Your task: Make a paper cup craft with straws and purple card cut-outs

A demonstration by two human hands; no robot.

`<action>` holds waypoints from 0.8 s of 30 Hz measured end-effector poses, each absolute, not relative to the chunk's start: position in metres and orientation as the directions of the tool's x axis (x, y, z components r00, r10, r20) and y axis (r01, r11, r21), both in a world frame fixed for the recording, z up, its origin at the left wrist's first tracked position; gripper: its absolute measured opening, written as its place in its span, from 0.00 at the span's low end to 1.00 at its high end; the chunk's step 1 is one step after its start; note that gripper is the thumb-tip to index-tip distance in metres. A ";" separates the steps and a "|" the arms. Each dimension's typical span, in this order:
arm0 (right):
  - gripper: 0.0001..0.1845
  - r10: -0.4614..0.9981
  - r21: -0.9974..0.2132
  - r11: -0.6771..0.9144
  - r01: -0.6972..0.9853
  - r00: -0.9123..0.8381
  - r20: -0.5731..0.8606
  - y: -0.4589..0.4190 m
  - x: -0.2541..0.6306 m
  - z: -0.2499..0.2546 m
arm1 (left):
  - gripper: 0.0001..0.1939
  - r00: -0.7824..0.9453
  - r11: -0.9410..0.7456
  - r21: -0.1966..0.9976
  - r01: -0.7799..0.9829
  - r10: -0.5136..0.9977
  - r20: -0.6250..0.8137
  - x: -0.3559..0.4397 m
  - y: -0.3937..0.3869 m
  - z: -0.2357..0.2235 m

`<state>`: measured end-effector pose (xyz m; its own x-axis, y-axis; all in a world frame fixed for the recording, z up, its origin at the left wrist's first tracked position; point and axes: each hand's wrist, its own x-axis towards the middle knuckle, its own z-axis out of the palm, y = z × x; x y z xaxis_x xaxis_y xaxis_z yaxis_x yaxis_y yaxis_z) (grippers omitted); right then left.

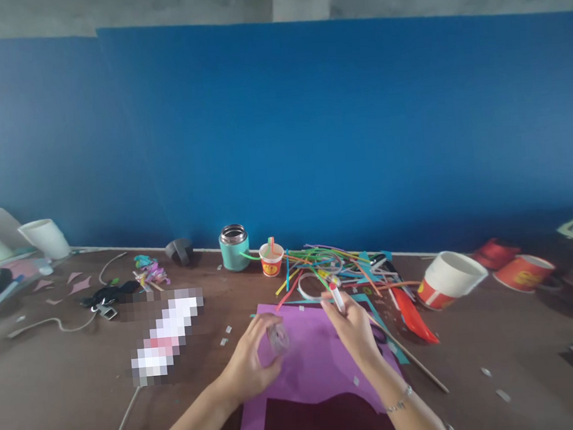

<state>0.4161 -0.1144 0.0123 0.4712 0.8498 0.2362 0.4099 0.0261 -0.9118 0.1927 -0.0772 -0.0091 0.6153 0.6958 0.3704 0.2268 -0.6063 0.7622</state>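
Observation:
My left hand (251, 358) curls around a small clear round thing (278, 338), blurred, its kind hard to make out. In my right hand (354, 329) is a white marker (337, 299) with a red tip end, held upright between the fingers. Both hands are over a sheet of purple paper (310, 367), which has a wavy cut along its near edge. Teal paper (401, 352) shows from under its right side. Beside my right wrist, the dark handles of a pair of scissors (378, 334) are partly hidden.
Behind the paper lie tangled colourful pipe cleaners (321, 262), a small paper cup (272, 260) and an open teal thermos (235, 249). On the right are a wooden stick (419, 360), a red strip (413, 317) and stacked cups (450, 281). A blue partition (279, 135) rises behind.

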 end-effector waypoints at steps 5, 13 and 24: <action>0.14 0.891 -0.987 0.033 0.157 0.443 0.100 -0.118 0.409 0.008 | 0.24 0.712 -0.579 0.744 0.333 0.672 0.203 0.191 -0.088 0.004; 0.16 0.927 -0.998 0.038 -0.053 0.376 0.015 -0.117 0.401 0.000 | 0.45 0.806 -0.637 0.630 0.444 0.591 0.029 0.182 -0.081 0.006; 0.18 0.981 -0.917 -0.086 -0.389 0.125 -0.145 -0.119 0.389 -0.005 | 0.29 0.847 -0.696 0.607 0.384 0.528 0.070 0.182 -0.082 0.008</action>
<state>0.3886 -0.1195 -0.0054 0.1253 0.9814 -0.1454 -0.3895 -0.0862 -0.9170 0.1816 -0.0815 0.0083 0.8466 0.5277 0.0699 0.3839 -0.6962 0.6066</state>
